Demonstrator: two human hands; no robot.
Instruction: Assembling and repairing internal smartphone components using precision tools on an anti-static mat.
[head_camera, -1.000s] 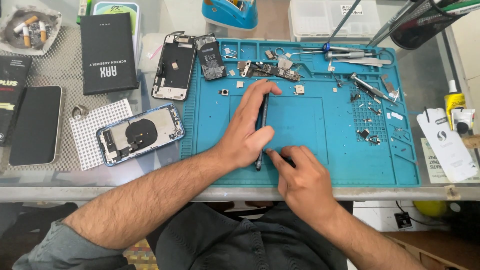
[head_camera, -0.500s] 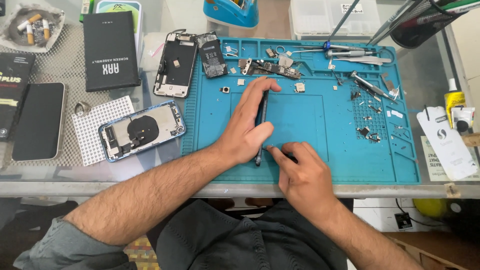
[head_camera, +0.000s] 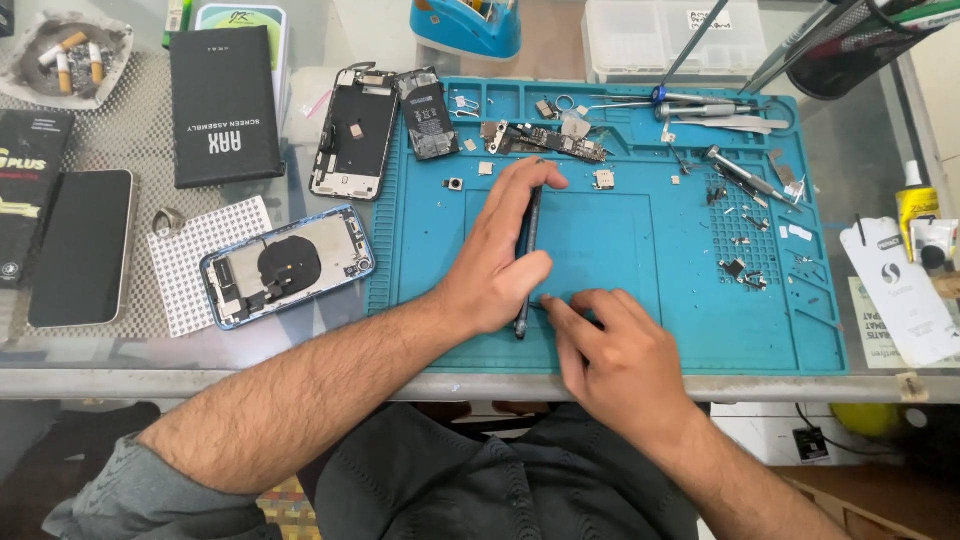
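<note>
Your left hand (head_camera: 497, 262) holds a thin dark part (head_camera: 527, 255), smooth and a little glossy, on edge. Under it lies the blue mat (head_camera: 620, 250), matt and rubbery. The table (head_camera: 120, 345) is shiny glass; tweezers (head_camera: 730, 122) look metal.

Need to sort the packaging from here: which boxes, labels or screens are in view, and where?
Black flat box: rear left, rectangular, white lettering.
Black package: far left edge, yellow lettering.
Dark phone screen: left, rounded rectangle, pale rim.
White sachet: right, beside mat, round dark logo.
White labelled clear box: rear.
</note>
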